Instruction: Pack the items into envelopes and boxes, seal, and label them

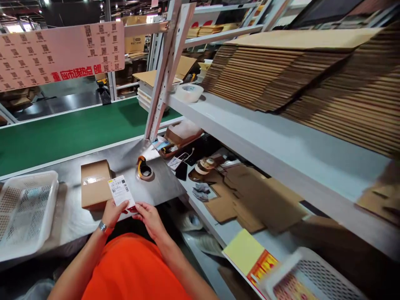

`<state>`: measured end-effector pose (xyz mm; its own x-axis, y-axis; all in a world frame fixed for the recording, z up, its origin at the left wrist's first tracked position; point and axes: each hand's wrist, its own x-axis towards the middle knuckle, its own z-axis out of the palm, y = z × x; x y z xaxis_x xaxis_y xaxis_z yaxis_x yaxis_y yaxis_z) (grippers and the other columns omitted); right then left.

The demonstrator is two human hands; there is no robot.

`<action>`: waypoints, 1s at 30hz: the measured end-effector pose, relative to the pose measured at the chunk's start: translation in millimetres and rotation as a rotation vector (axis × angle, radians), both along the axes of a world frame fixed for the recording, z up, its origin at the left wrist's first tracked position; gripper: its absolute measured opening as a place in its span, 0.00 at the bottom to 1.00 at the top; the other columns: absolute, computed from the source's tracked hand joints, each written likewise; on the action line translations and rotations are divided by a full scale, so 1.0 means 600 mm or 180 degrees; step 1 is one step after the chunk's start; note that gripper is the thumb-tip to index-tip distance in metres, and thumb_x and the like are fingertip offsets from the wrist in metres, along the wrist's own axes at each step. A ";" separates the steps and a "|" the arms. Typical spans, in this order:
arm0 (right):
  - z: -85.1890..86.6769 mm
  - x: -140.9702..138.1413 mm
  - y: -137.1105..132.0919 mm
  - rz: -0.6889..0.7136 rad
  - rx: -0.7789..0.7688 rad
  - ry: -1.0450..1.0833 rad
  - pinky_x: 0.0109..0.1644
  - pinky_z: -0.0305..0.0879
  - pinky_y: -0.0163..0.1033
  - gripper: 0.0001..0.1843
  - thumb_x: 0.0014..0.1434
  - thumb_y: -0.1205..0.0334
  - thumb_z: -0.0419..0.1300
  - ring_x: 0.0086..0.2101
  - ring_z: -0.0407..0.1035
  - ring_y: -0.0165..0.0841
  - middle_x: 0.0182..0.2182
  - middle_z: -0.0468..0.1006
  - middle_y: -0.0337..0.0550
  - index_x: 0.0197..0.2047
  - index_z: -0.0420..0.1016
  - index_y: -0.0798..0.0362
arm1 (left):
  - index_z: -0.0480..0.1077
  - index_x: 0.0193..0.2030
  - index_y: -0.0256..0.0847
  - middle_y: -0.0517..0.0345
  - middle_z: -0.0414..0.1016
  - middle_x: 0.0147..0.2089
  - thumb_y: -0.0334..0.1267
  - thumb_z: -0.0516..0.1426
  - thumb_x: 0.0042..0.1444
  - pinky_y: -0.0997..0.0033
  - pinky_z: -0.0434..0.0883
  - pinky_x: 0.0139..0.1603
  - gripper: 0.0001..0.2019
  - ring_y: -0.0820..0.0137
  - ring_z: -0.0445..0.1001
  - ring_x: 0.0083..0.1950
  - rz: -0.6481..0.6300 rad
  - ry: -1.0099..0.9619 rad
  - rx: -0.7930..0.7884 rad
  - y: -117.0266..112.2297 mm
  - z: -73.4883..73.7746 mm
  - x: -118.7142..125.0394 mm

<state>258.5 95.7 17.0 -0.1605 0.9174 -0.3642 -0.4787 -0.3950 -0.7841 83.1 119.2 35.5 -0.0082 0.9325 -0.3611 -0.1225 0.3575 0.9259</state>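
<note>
A white printed shipping label [121,190] is held in front of me near the table's front edge. My left hand [115,211] pinches its lower part, thumb on top. On the label's lower right corner, the fingers of my right hand [150,217] are closed, with a small dark red patch beside them. Just behind the label stands a closed cardboard box [95,183] with clear tape across its side. To the right of the box, a tape dispenser [144,170] with a yellow-and-black handle rests on the metal table [162,179].
A white plastic basket [53,200] sits at the table's left. Behind runs a green conveyor belt [62,133]. Flat cardboard stacks [281,71] and a tape roll [189,92] lie on the upper shelf [265,129]. Cardboard pieces [250,191] cover the lower shelf. A metal post [168,66] rises mid-view.
</note>
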 end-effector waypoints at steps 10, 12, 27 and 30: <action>-0.017 0.011 0.003 0.0192 0.0015 -0.0192 0.41 0.72 0.40 0.32 0.42 0.33 0.82 0.38 0.80 0.39 0.34 0.89 0.47 0.38 0.91 0.52 | 0.83 0.40 0.32 0.40 0.87 0.39 0.59 0.77 0.42 0.65 0.77 0.34 0.30 0.59 0.83 0.34 0.0009 -0.0061 -0.0180 -0.024 -0.021 0.012; -0.017 0.001 0.007 0.0217 0.0024 -0.0265 0.41 0.71 0.41 0.32 0.41 0.32 0.82 0.37 0.80 0.39 0.32 0.88 0.47 0.36 0.91 0.52 | 0.82 0.43 0.33 0.39 0.87 0.42 0.57 0.77 0.43 0.62 0.78 0.37 0.30 0.56 0.84 0.38 0.0010 0.0003 -0.0168 -0.026 -0.025 0.006; -0.001 -0.131 0.052 0.0665 0.0791 -0.1114 0.40 0.69 0.44 0.23 0.53 0.35 0.73 0.29 0.72 0.37 0.26 0.83 0.42 0.31 0.88 0.49 | 0.89 0.39 0.45 0.50 0.90 0.43 0.55 0.61 0.67 0.60 0.78 0.54 0.20 0.55 0.85 0.45 -0.0485 0.0955 0.0832 -0.034 0.010 -0.120; 0.002 -0.159 0.059 0.0703 0.0732 -0.1081 0.40 0.70 0.45 0.20 0.51 0.40 0.74 0.29 0.72 0.38 0.26 0.83 0.42 0.27 0.85 0.48 | 0.83 0.25 0.42 0.54 0.83 0.28 0.56 0.66 0.60 0.64 0.76 0.42 0.21 0.61 0.80 0.33 -0.0203 0.0683 0.0555 -0.023 -0.002 -0.143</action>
